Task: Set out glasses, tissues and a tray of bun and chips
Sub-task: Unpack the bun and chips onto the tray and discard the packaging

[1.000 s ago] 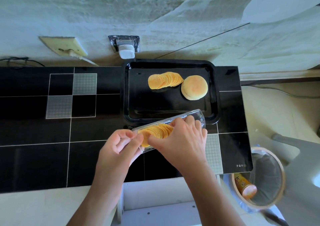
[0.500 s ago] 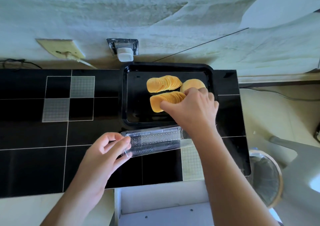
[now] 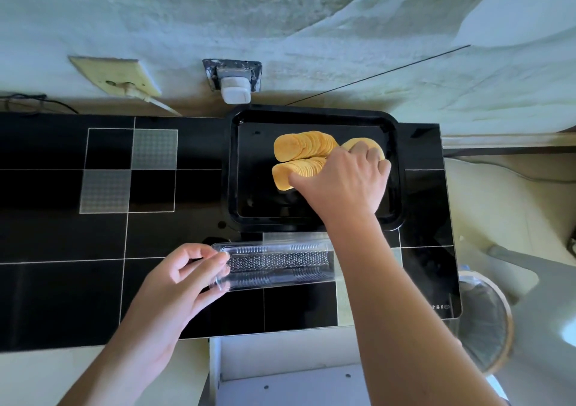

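A black tray (image 3: 249, 175) lies on the black tiled counter by the wall. On it, one fanned row of yellow chips (image 3: 300, 148) lies beside a pale bun (image 3: 361, 145), mostly hidden by my right hand. My right hand (image 3: 343, 184) is over the tray, its fingers closed on a second row of chips (image 3: 296, 173) just in front of the first. My left hand (image 3: 184, 276) pinches the left end of the empty clear plastic chip container (image 3: 277, 265), which lies on the counter in front of the tray.
Two wall sockets (image 3: 233, 78), one with a white plug, sit behind the tray. A round bin (image 3: 486, 321) with a liner stands on the floor at the right. An open white drawer (image 3: 280, 371) juts out below the counter (image 3: 62, 281).
My right hand lifted the second row of chips out of the clear container and carried it onto the tray, next to the first row. My left hand stayed on the emptied container.
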